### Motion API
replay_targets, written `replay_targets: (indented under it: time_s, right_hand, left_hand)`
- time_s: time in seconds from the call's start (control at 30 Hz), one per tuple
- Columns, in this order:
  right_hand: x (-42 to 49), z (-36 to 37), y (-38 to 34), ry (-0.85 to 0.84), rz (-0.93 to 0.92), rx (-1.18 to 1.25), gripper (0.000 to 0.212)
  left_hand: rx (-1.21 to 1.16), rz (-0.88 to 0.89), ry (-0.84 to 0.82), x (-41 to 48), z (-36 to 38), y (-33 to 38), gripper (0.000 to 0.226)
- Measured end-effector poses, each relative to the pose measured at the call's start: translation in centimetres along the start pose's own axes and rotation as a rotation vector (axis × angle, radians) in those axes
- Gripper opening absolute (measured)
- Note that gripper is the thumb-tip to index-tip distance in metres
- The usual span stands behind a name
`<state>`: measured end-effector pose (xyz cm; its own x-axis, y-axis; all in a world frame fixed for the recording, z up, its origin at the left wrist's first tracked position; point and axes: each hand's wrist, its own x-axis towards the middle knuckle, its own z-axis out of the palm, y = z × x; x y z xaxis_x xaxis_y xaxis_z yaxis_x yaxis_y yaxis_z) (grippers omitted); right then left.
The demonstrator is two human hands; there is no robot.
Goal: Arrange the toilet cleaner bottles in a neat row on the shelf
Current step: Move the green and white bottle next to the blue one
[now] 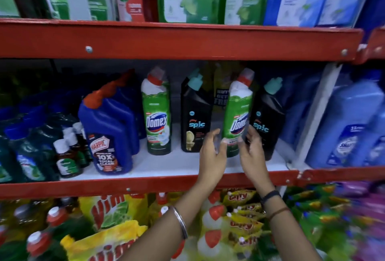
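Note:
On the white middle shelf (166, 167) stand toilet cleaner bottles. A blue Harpic bottle (108, 135) is at the left, then a green Domex bottle (158, 114), then a black Spic bottle (194, 114). A second green Domex bottle (237, 110) stands between that Spic bottle and another black Spic bottle (267, 119). My right hand (252, 152) wraps the lower right side of this second Domex bottle. My left hand (212, 154) is at its lower left, fingers apart, with the thumb tip touching the label.
Small brown bottles (66, 156) and dark green bottles (23, 152) fill the shelf's left end. Large blue bottles (345, 127) stand right of a white upright (316, 114). Red shelf rails (187, 41) run above and below. Dettol packs are overhead; yellow pouches (108, 214) lie below.

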<state>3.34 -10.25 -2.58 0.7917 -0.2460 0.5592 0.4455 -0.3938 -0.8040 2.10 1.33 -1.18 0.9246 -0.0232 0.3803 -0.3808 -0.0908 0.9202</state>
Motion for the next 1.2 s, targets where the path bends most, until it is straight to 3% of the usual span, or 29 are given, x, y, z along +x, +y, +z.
replay_targets:
  time_s: [0.1, 0.23, 0.53, 0.83, 1.2]
  right_hand:
    - [0.7, 0.2, 0.8, -0.097, 0.034, -0.039, 0.051]
    - [1.6, 0.2, 1.0, -0.119, 0.077, -0.045, 0.058]
    - [1.7, -0.4, 0.4, -0.006, 0.059, 0.010, 0.051]
    - [-0.9, 1.7, -2.9, -0.025, 0.029, 0.119, 0.048]
    - [-3.9, 10.1, -7.3, -0.122, 0.059, 0.207, 0.049]
  left_hand:
    - [-0.039, -0.124, 0.041, 1.8, 1.6, -0.1, 0.036]
    - [-0.021, -0.116, 0.081, 3.1, 2.6, -0.5, 0.033]
    - [-0.017, -0.127, 0.200, 3.0, 2.7, 0.7, 0.032]
    - [-0.135, -0.089, 0.135, 0.6, -4.0, 2.6, 0.033]
    - [-0.138, -0.053, 0.301, -2.1, -13.1, 2.0, 0.028]
